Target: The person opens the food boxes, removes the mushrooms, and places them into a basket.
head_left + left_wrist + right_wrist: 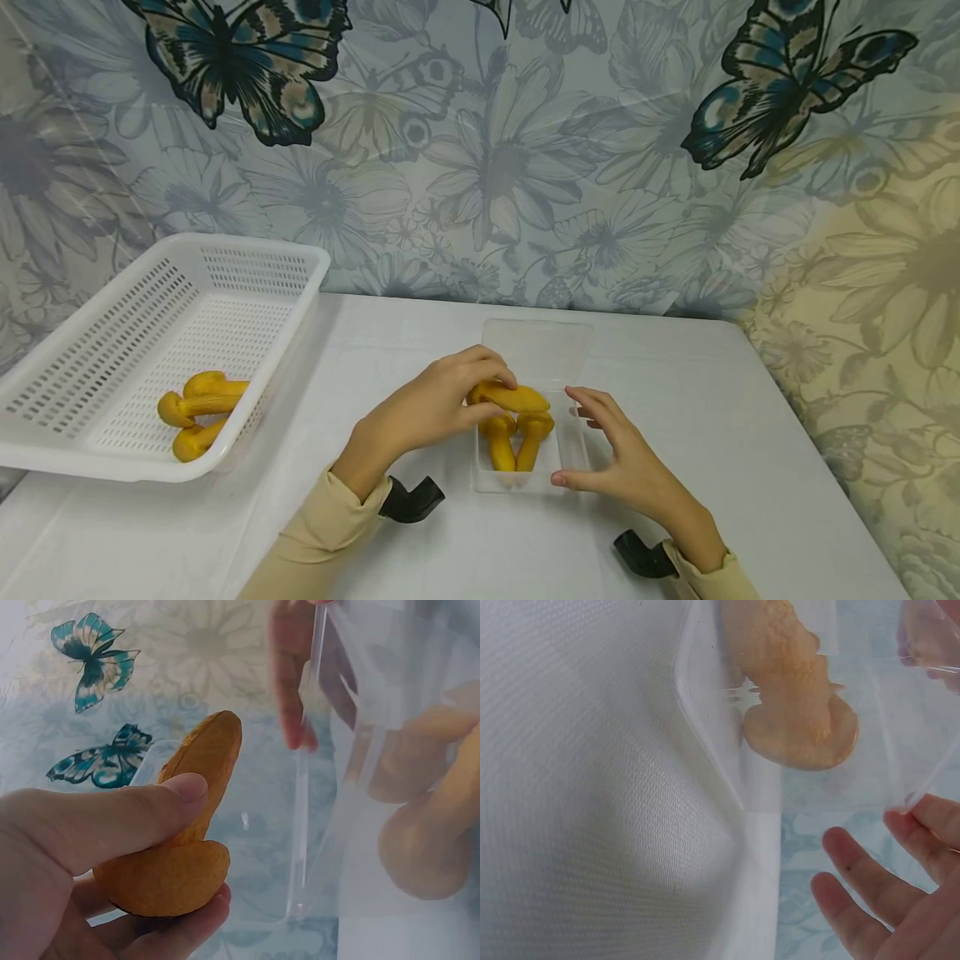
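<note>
My left hand (438,400) grips a yellow mushroom (525,399) between thumb and fingers, above the back part of a clear plastic box (572,437). In the left wrist view the held mushroom (202,761) shows its rounded cap and thick stem. Side by side inside the box lie two more yellow mushrooms (534,437), caps toward the back. At the box's right side is my right hand (626,458), fingers spread, the thumb by the front right corner. A fingertip touches the box's corner in the right wrist view, where a mushroom (799,727) shows through the clear wall.
A white perforated basket (255,333) stands at the left of the white-covered table (750,433), with three yellow mushrooms (197,408) in its near right part. The box's clear lid (536,340) is raised at the back. Behind the table hangs a butterfly-patterned backdrop (480,167).
</note>
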A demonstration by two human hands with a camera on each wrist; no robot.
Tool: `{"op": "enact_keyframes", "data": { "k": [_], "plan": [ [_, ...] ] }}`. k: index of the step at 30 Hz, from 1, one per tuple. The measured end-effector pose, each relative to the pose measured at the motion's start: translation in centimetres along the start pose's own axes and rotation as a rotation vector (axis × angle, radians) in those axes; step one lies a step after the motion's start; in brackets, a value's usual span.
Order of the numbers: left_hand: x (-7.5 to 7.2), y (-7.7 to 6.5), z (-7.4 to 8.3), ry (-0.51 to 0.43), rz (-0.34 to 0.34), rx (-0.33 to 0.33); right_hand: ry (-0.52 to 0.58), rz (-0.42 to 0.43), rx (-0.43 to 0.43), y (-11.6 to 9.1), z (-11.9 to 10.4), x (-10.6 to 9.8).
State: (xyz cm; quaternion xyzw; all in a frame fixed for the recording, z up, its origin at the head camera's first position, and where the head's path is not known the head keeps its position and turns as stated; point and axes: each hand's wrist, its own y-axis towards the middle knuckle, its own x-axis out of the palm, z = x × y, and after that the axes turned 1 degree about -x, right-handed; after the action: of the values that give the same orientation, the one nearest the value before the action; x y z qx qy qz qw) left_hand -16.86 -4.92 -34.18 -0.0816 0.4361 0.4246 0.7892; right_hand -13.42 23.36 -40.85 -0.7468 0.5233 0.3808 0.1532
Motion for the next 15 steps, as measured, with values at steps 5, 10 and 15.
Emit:
{"op": "enact_keyframes", "data": {
  "k": [5,10,15],
  "plan": [
    [-0.61,-0.3,0.0,0.003,0.021,-0.001,0.001,0.0,0.001,-0.03,-0.03,-0.03],
    [-0.95,-0.51,0.07,0.014,0.035,0.018,-0.003,0.002,-0.002,-0.05,-0.06,-0.05],
    [-1.13,-0.59,0.17,0.018,0.042,0.031,-0.002,0.005,-0.004,-0.04,-0.07,-0.06]
  ]
}}
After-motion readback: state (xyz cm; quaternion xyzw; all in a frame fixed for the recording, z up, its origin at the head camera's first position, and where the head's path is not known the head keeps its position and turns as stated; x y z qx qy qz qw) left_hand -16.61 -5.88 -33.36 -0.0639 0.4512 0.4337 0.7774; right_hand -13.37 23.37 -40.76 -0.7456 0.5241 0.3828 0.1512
